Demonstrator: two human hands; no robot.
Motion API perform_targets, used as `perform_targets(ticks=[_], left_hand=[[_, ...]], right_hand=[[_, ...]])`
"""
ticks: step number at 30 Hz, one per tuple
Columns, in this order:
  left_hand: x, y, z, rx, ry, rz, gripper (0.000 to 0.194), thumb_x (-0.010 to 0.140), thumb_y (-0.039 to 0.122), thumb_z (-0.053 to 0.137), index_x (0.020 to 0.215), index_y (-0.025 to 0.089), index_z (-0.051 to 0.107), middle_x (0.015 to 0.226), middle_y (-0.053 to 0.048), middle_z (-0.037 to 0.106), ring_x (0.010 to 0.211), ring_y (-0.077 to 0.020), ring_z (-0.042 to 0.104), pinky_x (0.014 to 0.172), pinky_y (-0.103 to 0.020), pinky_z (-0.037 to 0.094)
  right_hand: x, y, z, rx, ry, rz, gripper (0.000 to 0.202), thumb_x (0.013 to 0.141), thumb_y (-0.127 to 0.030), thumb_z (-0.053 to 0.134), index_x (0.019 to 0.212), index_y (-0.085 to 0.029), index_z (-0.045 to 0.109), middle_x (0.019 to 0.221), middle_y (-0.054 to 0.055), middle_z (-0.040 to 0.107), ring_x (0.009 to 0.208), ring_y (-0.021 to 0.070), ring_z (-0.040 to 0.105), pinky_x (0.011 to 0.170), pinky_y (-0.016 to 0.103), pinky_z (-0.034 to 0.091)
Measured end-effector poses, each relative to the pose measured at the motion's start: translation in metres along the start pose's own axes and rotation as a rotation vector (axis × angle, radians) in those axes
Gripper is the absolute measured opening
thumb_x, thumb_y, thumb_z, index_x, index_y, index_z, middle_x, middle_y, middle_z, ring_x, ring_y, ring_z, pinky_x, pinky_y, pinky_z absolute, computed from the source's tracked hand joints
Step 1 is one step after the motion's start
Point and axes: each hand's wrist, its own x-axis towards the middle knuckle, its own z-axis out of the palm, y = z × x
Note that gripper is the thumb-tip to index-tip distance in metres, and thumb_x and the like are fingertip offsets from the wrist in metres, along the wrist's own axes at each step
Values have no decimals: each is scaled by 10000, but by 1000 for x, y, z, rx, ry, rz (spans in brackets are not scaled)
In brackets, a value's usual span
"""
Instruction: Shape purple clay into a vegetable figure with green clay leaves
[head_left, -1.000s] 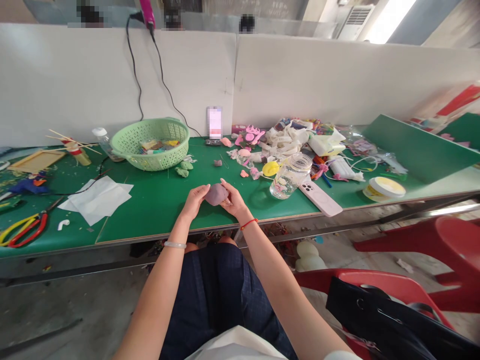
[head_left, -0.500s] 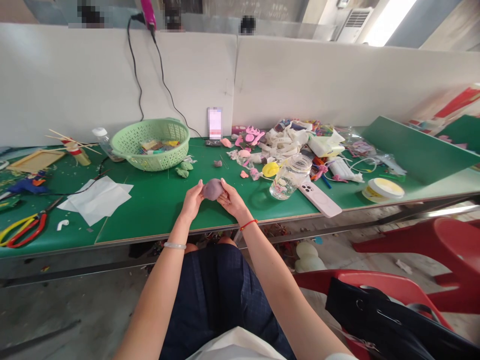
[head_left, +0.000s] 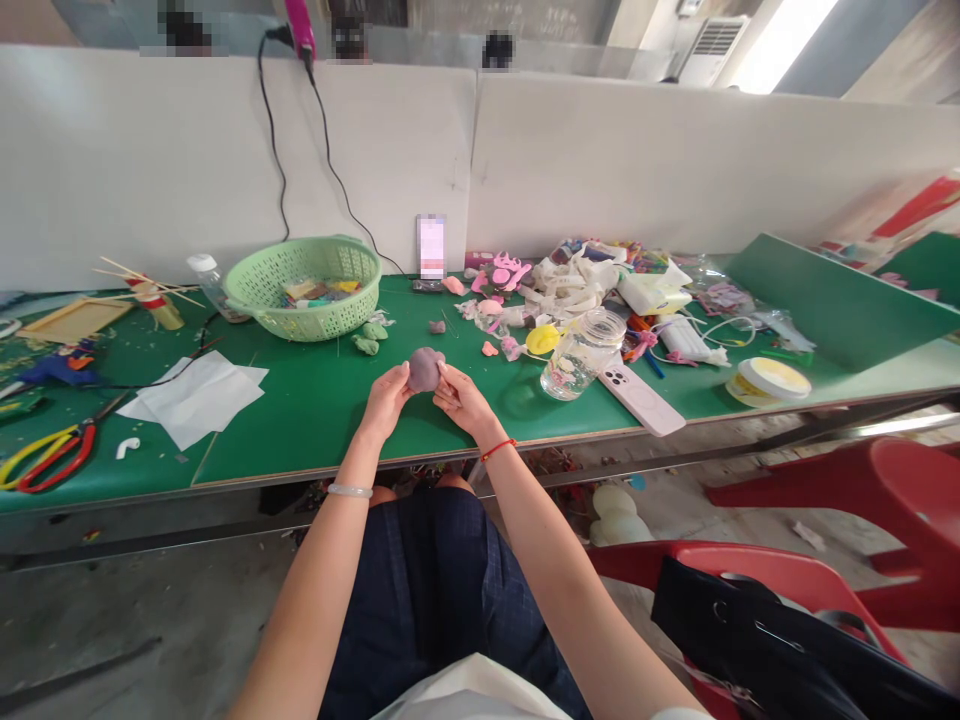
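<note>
Between both hands, just above the front part of the green table (head_left: 292, 420), is a rounded lump of purple-grey modelling clay (head_left: 425, 370). My left hand (head_left: 388, 400) grips its left side with thumb and fingers. On the opposite side my right hand (head_left: 463, 402) pinches it, with the lower fingers curled beneath. A small piece of the same-coloured clay (head_left: 437, 327) lies on the table beyond the hands, beside a thin wire. Green clay lumps (head_left: 367, 340) sit to its left, and a small coral-pink piece (head_left: 490, 349) lies to its right.
A green basket (head_left: 300, 325) stands back left; pliers (head_left: 56, 455), white paper (head_left: 191, 400) and an earbud (head_left: 127, 448) lie left. Rightward are a glass jar (head_left: 574, 365), a pink phone (head_left: 645, 400) and a white tub (head_left: 769, 385). Another phone (head_left: 431, 245) leans on the partition.
The purple-grey clay has been turned between my fingers and now shows a rounder, taller outline. Both hands stay in nearly the same place.
</note>
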Motion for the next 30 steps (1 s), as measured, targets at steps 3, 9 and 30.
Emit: perform_targets(ticks=[3, 9, 30], left_hand=[[0, 0, 1, 1, 6, 2, 521, 585, 610, 997, 784, 169, 804, 834, -39, 776, 769, -150, 672, 740, -274, 524], [0, 1, 2, -36, 29, 14, 528, 583, 608, 998, 788, 175, 775, 875, -33, 783, 805, -148, 689, 764, -266, 541], [1, 3, -4, -22, -23, 18, 568, 629, 555, 992, 1020, 179, 822, 1064, -95, 820, 957, -216, 735, 842, -315, 532]], right_hand=[[1, -2, 1, 35, 21, 11, 553, 994, -363, 719, 561, -190, 421, 477, -96, 306, 415, 36, 132, 388, 152, 216], [2, -6, 4, 112, 19, 58, 519, 1106, -418, 523, 645, -182, 549, 461, -87, 368, 394, 45, 97, 364, 156, 198], [0, -2, 3, 53, 30, 62, 558, 1045, -358, 637, 556, -201, 418, 422, -102, 267, 376, 37, 122, 359, 149, 202]])
